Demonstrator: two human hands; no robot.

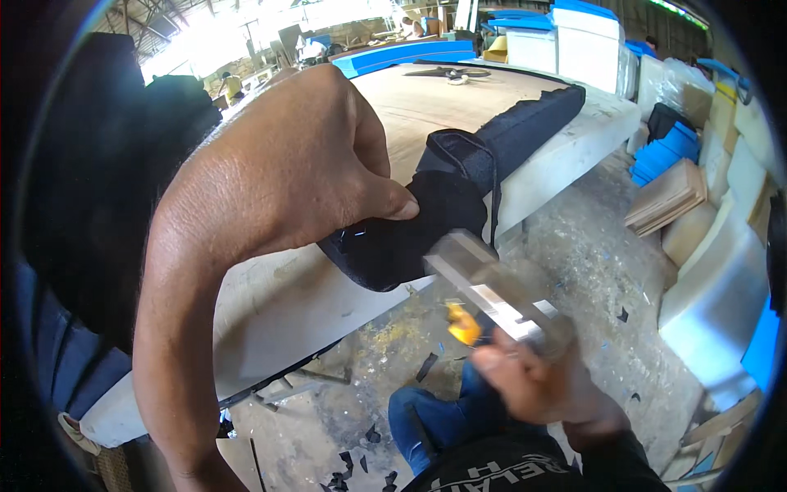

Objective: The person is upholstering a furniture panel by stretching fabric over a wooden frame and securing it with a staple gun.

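Observation:
My left hand (283, 168) reaches over from the left, its thumb pressing on a black fabric-covered piece (443, 201) and its other fingers mostly hidden behind. A small shiny staple shows in the fabric near the thumb. In my right hand (533, 381) is a silver staple gun (484, 283), blurred by motion, with its nose pointing at the fabric's near right edge; I cannot tell whether it touches. A yellow part (463, 324) shows beside its grip. A loose black strip (494, 184) loops over the right side of the piece.
The piece rests on a wood-topped bench with a pale padded edge (566, 168). Scissors (447, 73) lie at its far end. Foam blocks (717, 295) and stacked boards (668, 197) line the right. Black scraps (426, 366) litter the floor. A dark-clothed person stands close at left.

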